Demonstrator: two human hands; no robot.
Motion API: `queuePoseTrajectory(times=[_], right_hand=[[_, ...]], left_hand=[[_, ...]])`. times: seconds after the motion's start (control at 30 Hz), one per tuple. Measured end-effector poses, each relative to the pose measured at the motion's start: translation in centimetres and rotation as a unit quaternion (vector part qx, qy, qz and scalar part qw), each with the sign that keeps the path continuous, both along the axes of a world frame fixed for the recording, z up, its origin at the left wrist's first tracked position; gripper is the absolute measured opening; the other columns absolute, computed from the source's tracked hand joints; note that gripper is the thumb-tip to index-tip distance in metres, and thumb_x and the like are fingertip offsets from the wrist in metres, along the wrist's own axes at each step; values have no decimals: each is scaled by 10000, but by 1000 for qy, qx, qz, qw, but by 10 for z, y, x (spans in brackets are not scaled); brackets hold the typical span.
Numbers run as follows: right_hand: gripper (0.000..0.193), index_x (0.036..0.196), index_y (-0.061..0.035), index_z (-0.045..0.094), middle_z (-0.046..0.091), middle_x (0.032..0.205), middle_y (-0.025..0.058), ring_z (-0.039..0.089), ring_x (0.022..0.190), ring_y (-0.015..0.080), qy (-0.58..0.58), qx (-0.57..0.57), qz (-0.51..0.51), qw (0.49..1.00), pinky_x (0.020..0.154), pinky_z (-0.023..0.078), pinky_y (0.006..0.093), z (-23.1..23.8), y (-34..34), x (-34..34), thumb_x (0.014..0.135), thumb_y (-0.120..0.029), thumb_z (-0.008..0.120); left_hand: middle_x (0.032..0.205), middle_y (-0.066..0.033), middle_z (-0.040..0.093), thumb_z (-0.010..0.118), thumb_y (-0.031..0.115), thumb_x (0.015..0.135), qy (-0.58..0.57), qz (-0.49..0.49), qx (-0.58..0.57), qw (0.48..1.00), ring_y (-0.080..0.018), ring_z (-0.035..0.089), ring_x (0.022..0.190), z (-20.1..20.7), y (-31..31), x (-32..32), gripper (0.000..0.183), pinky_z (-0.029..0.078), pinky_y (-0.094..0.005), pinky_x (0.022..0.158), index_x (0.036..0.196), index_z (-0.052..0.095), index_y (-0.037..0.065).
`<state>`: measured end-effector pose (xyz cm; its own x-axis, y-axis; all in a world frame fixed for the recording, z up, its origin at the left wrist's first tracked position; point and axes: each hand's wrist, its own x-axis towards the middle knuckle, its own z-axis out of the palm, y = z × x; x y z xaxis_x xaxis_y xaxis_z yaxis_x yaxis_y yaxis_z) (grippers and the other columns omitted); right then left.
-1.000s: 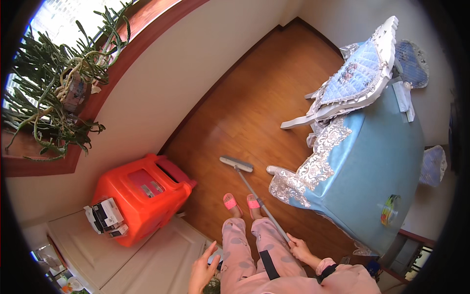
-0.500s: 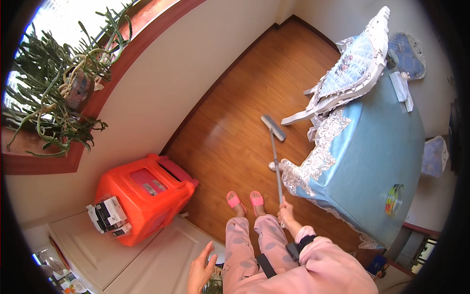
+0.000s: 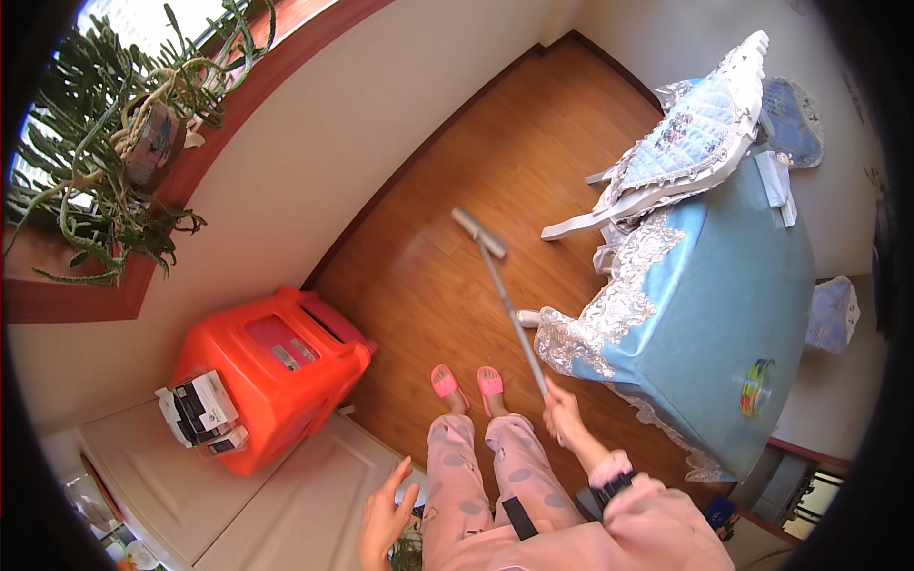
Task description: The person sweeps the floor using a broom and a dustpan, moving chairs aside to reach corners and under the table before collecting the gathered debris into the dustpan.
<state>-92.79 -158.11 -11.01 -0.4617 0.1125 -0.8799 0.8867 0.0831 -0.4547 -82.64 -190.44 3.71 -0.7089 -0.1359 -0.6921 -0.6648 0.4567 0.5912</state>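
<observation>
Head view: the right hand, at lower center, is closed around the upper handle of a long-handled floor cleaning tool; its blurred head could be a broom or a flat mop, I cannot tell which. The shaft leans up and leftward from that grip, and the head lies tilted on the wooden floor near the middle of the frame. At the lower edge, the left hand is open, fingers apart, beside the trouser leg and well apart from the handle.

Floorboards show on both sides of the head, running from the pink slippers to the corner at upper center, where dark skirting marks the wall's foot. Left of the head, the boards reach the long wall edge; below that, an orange-red plastic box bounds them.

Right of the shaft the gap is narrower: a pale furniture foot sits just beside it, next to the lace hem of the blue-covered table. Higher up, a white chair extends one leg toward the head, apart from it.
</observation>
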Motion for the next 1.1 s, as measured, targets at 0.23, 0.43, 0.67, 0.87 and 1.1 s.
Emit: queuePoseTrajectory(times=[0.23,0.43,0.67,0.87,1.1], right_hand=[[350,1333,-174,511,370,465,-6,336,306,113,78,80,51,992,284,258,286,-100,-15,-95,999,-182,408],[439,1402,-251,453,340,455,-39,333,306,93,65,35,142,987,286,273,269,-95,33,25,980,-134,414],[405,1331,-192,545,571,642,82,512,515,133,25,147,375,915,498,412,304,-10,104,115,931,-152,493],[394,1324,-86,511,644,990,257,638,828,235,283,84,478,827,781,497,357,-54,91,44,933,-101,469],[420,1306,-188,553,641,960,285,637,901,427,212,118,507,827,783,510,462,-155,-49,-95,891,-222,499]], left_hand=[[1194,-150,636,600,198,894,-12,55,5,998,-302,630,1064,0,-7,14,462,487,-353,862,1337,510,102],[1178,-152,646,597,181,894,7,101,-19,995,-286,619,1103,-8,4,56,460,466,-340,911,1336,509,89],[1179,-147,644,589,193,897,4,146,-42,988,-299,616,1099,1,49,88,454,467,-351,902,1331,506,85],[1205,-171,620,548,201,918,-34,275,-58,959,-313,598,1114,20,122,148,456,459,-363,927,1359,484,105],[1172,-182,632,566,168,935,-15,308,-86,947,-259,621,1041,47,224,249,516,475,-344,889,1424,408,115]])
